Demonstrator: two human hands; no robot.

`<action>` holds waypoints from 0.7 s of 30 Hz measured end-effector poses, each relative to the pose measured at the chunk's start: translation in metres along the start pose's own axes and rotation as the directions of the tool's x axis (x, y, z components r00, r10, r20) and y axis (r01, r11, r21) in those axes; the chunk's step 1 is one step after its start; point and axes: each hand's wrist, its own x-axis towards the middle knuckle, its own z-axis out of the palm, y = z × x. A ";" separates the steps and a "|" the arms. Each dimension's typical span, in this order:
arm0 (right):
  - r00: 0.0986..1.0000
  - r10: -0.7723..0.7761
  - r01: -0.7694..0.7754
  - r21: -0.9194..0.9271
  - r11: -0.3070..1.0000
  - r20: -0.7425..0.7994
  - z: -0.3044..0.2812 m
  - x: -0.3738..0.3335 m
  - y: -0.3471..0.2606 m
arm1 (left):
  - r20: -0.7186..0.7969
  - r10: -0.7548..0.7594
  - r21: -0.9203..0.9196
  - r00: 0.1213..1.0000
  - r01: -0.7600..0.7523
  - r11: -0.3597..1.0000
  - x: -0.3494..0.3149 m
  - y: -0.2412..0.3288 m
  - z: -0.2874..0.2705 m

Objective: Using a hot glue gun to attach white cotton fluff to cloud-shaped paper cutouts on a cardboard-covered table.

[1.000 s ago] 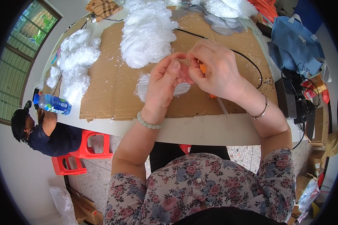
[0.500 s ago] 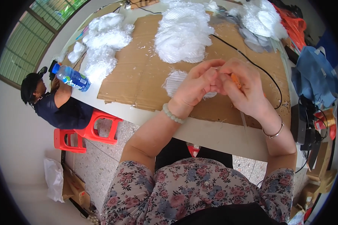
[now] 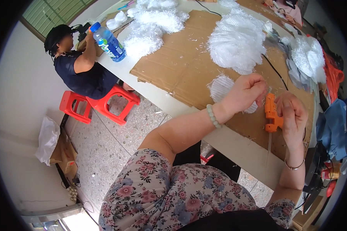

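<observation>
My left hand (image 3: 247,93) is raised over the cardboard, fingers curled together; anything in them is too small to make out. Partly covered beneath it lies a white ribbed piece (image 3: 221,89), showing on both sides of the wrist. An orange glue gun (image 3: 272,112), its clear glue stick (image 3: 269,148) pointing towards me, is between my hands. My right hand (image 3: 293,115) is beside it, thumb and fingers pressed together, partly hiding the gun's handle. It seems to rest on the cardboard, not in my grip. Farther off sits a big heap of white ribbed pieces (image 3: 237,42).
A brown cardboard sheet (image 3: 173,63) covers much of the white table. Fluffy white piles (image 3: 144,40) and a blue-capped bottle (image 3: 110,44) stand left. A black cable (image 3: 275,69) crosses the right side. One person (image 3: 81,65) sits left near red stools (image 3: 117,104); another (image 3: 291,11) is far right.
My hands have moved apart, uncovering the orange glue gun between them. The view has swung left, so the table appears farther right and another person shows at the far right.
</observation>
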 end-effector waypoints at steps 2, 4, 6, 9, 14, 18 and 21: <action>0.992 -0.126 0.125 0.030 0.992 0.026 0.004 0.000 -0.010 | -0.057 0.061 0.037 0.996 -0.059 0.998 -0.001 0.000 -0.002; 0.971 -0.235 0.234 0.037 0.972 0.036 0.001 0.002 -0.021 | -0.100 0.086 0.067 0.991 -0.080 0.995 0.001 0.002 0.003; 0.947 -0.289 0.280 0.077 0.957 0.142 -0.011 0.004 -0.034 | -0.128 0.114 0.070 0.985 -0.106 0.992 0.002 0.001 0.001; 0.943 -0.269 0.274 0.002 0.962 0.197 -0.036 0.005 -0.053 | -0.229 0.093 0.082 0.969 -0.076 0.994 0.005 -0.001 0.000; 0.971 -0.219 0.226 -0.077 0.971 0.097 -0.076 -0.024 -0.071 | -0.218 0.113 0.050 0.969 -0.105 0.993 0.009 -0.009 -0.006; 0.996 -0.079 0.072 -0.146 0.987 -0.040 -0.112 -0.083 -0.092 | -0.157 0.083 0.047 0.984 -0.077 0.996 0.009 -0.012 0.002; 0.983 0.178 -0.179 -0.008 0.984 -0.054 -0.129 -0.136 -0.105 | -0.142 0.079 0.053 0.987 -0.072 0.996 0.008 -0.012 0.004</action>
